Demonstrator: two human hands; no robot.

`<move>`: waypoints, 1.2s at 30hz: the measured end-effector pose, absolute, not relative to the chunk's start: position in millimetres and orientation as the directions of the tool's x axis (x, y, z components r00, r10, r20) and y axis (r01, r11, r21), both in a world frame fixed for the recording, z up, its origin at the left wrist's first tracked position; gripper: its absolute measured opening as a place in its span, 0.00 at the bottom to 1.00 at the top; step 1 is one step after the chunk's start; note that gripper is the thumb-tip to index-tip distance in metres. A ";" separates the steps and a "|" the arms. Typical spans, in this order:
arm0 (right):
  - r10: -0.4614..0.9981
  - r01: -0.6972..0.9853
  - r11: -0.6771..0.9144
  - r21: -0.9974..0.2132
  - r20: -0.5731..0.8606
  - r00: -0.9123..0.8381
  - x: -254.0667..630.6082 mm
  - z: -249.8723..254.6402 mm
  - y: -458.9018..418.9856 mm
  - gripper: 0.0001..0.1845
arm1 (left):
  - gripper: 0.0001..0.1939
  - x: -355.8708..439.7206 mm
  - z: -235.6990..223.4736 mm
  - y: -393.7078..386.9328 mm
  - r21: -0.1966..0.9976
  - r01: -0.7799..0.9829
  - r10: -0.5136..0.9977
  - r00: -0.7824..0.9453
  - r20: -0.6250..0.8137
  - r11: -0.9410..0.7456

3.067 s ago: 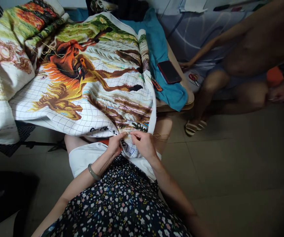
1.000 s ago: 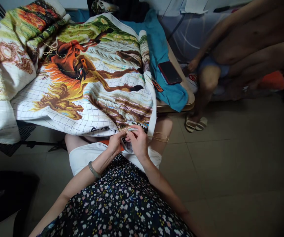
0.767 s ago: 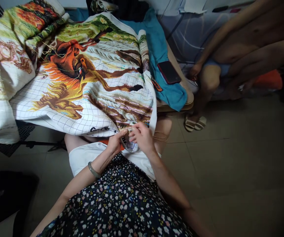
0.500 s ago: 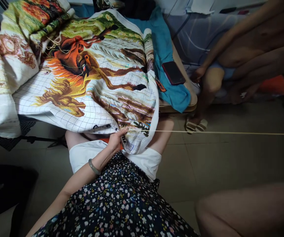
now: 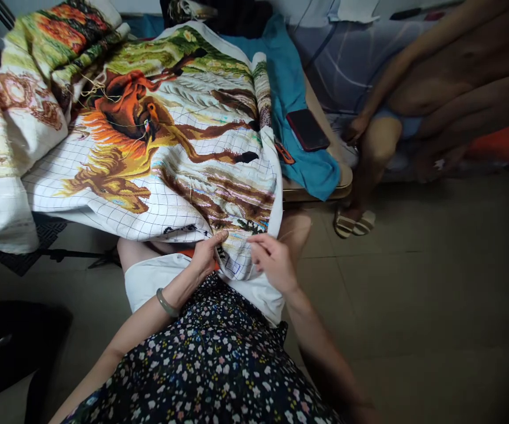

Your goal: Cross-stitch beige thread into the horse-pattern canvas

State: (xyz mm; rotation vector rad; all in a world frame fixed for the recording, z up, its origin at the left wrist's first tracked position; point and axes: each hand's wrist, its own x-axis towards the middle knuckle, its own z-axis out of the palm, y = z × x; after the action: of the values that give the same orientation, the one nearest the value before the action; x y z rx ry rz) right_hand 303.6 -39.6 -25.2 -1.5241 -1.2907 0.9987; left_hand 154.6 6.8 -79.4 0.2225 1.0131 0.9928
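Observation:
A large cross-stitch cloth [image 5: 170, 203] with a printed grid lies over the table and down onto my lap. A golden horse and brown and green scenery are stitched on it. My left hand [image 5: 205, 256] grips its near edge, thumb on top and fingers hidden underneath. Just right of that, over the cloth's near corner, my right hand [image 5: 273, 262] is closed in a pinch with the index finger towards the stitching. What it pinches is too small to make out. Loose pale threads [image 5: 95, 85] lie on the cloth's upper left part.
A phone [image 5: 308, 130] and an orange-handled tool [image 5: 285, 154] rest on a teal cloth [image 5: 287, 82] at the table's right side. Another person [image 5: 440, 88] sits at the right, sandals [image 5: 354, 224] on the tiled floor. A dark stand leg [image 5: 60, 255] shows under the cloth's left.
My right arm has swung in from the far right, bringing that hand to the cloth. The long taut thread that stretched rightwards is no longer visible. My left hand keeps its grip.

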 end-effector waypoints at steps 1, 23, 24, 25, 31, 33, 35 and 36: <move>0.992 0.307 -0.079 -0.948 -0.045 0.118 290.2 -33.7 -38.8 0.12 | 0.16 154.3 -78.4 6.6 0.577 -0.582 0.777 0.162 -0.609 0.573; 0.974 0.638 -0.120 -0.760 0.034 0.223 262.6 -49.2 -26.2 0.10 | 0.14 156.2 -78.0 6.0 0.554 -0.614 0.768 0.142 -0.624 0.563; 0.971 0.641 -0.139 -0.755 0.023 0.238 260.2 -49.3 -26.5 0.09 | 0.14 156.4 -77.1 5.6 0.551 -0.615 0.769 0.146 -0.622 0.564; 0.969 0.627 -0.158 -0.763 0.004 0.248 257.9 -50.0 -27.0 0.09 | 0.14 156.5 -76.3 5.3 0.551 -0.614 0.769 0.149 -0.622 0.565; 0.955 0.305 -0.257 -0.917 -0.193 0.224 252.3 -61.1 -32.9 0.07 | 0.12 156.0 -73.3 5.2 0.567 -0.552 0.744 0.157 -0.650 0.612; 0.959 0.281 -0.244 -0.928 -0.187 0.212 252.5 -64.3 -34.0 0.07 | 0.12 155.9 -72.7 6.0 0.560 -0.540 0.727 0.151 -0.670 0.628; 0.965 0.294 -0.215 -0.931 -0.156 0.211 252.5 -66.2 -34.1 0.07 | 0.13 156.2 -72.0 7.0 0.562 -0.536 0.722 0.136 -0.679 0.630; 0.966 0.302 -0.202 -0.932 -0.140 0.215 252.4 -66.7 -33.9 0.07 | 0.13 156.3 -71.5 7.4 0.567 -0.534 0.723 0.127 -0.679 0.627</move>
State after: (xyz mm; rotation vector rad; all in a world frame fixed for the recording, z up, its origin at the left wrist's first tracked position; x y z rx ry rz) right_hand 252.4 -33.9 -66.7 -1.6656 -1.2049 1.0159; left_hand 156.3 7.4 -71.5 0.2032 1.1129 0.9241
